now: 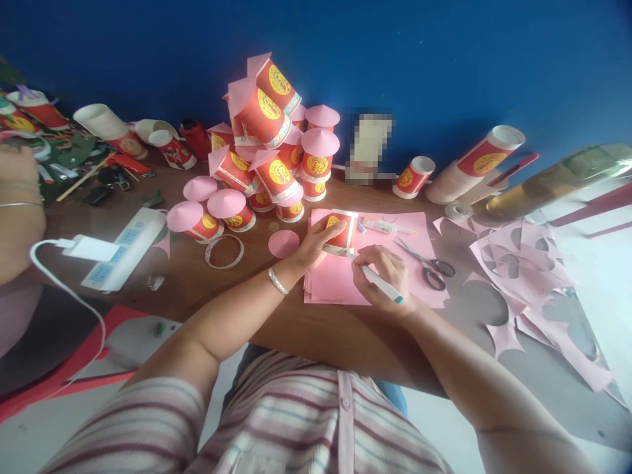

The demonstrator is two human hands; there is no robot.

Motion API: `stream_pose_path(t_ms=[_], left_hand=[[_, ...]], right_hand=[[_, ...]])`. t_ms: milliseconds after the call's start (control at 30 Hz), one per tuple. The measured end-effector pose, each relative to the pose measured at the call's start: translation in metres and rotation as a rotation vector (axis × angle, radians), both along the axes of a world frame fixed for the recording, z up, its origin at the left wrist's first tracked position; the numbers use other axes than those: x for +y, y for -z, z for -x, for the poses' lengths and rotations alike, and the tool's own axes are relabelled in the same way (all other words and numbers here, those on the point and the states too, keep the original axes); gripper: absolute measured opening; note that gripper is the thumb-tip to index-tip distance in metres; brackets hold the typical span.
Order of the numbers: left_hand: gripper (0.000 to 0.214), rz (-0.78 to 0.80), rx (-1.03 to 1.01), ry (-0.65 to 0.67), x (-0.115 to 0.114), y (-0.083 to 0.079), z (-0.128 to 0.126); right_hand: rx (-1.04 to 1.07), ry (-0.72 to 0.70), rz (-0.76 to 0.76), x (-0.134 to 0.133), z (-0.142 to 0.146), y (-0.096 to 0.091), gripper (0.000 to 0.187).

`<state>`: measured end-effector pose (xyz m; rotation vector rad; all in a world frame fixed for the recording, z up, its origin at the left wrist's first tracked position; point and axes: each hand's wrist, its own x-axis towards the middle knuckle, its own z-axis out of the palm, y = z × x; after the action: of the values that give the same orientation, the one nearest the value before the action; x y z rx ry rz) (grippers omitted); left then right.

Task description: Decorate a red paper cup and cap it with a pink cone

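We are seeing round yellow emblems [333, 222] on the held cup [349, 231] and the stacked cups [282, 183], too blurred for reading. We are noticing a label [386, 227] on the white tube [377, 224], but we are making out no word, brand or number.

This was a paper-craft workspace, as scissors [424, 262], a marker [384, 285], pink paper offcuts [553, 332] and cone-topped red paper cups [280, 174] on the worktop [291, 332] showed.
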<state>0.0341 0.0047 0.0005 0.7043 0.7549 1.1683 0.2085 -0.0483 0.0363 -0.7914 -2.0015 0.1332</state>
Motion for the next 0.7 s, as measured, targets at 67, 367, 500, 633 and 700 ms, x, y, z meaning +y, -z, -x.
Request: stream_pose_path(t_ms=[67,367,500,633,700], left_hand=[[0.019,-0.021,-0.003,0.012,0.0003,0.0004,0.0],[0.021,-0.092,0.022,0.039,0.0004,0.0034,0.0011],[0.021,-0.104,0.034,0.044,-0.0004,0.0024,0.0007],[0.022,-0.114,0.03,0.042,-0.0017,-0.0016,0.0001],[0.022,-0.098,0.008,0.041,-0.0025,-0.0042,0.0001]], right_hand=[[-0.003,-0.018,-0.008,-0.0001,0.0,0.001,0.022],[0.007,-0.036,-0.036,-0.0006,0.0036,0.0019,0.024],[0.005,-0.03,-0.031,0.0001,0.0047,0.0037,0.024],[-0.007,-0.006,-0.041,0.0012,0.0054,0.0043,0.023],[-0.006,0.019,-0.054,0.0014,0.0056,0.0036,0.024]])
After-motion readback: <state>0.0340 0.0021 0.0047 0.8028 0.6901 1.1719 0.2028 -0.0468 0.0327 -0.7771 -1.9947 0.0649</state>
